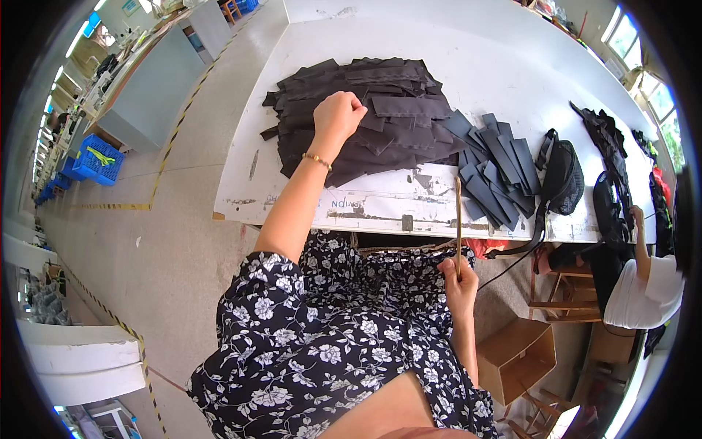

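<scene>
A broad heap of black fabric pieces [398,106] covers the left middle of the white table. Over its near part, my left hand [338,117] is closed into a fist with a beaded bracelet at the wrist; what its fingers hold, if anything, is hidden. By the table's front edge, my right hand [461,284] grips the lower end of a long, thin, tan stick [458,212], which points away from me across the edge. Right of the heap lies a looser pile of dark grey-blue flat strips [501,164].
A black mesh bag [561,175] with straps sits right of the strips. Farther right are more black goods [610,146] and a co-worker in a white top [640,293]. A cardboard box [519,358] and wooden stool [567,293] stand below. Blue crates [99,159] are at left.
</scene>
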Available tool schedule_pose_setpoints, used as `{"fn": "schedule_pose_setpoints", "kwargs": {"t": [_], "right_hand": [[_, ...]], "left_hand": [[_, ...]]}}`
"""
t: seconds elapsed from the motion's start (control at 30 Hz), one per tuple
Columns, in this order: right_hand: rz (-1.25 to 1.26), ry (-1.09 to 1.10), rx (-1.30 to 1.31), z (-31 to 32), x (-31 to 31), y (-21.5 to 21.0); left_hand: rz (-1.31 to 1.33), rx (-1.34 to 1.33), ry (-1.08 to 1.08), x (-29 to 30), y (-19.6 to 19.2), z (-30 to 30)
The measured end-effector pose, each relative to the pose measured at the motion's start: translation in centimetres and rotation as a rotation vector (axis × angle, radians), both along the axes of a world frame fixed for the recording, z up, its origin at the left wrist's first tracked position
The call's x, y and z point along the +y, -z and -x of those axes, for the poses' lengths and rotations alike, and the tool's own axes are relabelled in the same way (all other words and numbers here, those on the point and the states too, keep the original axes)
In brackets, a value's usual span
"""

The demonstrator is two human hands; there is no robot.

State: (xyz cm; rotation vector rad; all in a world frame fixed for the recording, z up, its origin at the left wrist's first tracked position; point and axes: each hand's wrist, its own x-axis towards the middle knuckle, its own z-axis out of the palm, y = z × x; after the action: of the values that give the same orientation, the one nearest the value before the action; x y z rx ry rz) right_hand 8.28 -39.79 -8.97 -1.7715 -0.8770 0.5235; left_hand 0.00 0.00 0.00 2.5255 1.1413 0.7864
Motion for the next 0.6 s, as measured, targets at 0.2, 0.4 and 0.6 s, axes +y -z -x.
{"fn": "schedule_pose_setpoints", "kwargs": {"t": [0.2, 0.4, 0.6], "right_hand": [[-0.039, -0.129, 0.353, 1.7, 2.9, -4.1], [-0.083, -0.190, 0.429, 3.4, 4.5, -6.1], [0.020, -0.148, 0.459, 3.0, 0.5, -5.8]], "left_hand": [[0.548, -0.519, 0.011, -3.9, -0.3, 2.3], [1.640, -1.107, 0.226, -10.5, 3.8, 3.0], [1.766, -1.237, 0.255, -12.7, 4.5, 1.6]]}}
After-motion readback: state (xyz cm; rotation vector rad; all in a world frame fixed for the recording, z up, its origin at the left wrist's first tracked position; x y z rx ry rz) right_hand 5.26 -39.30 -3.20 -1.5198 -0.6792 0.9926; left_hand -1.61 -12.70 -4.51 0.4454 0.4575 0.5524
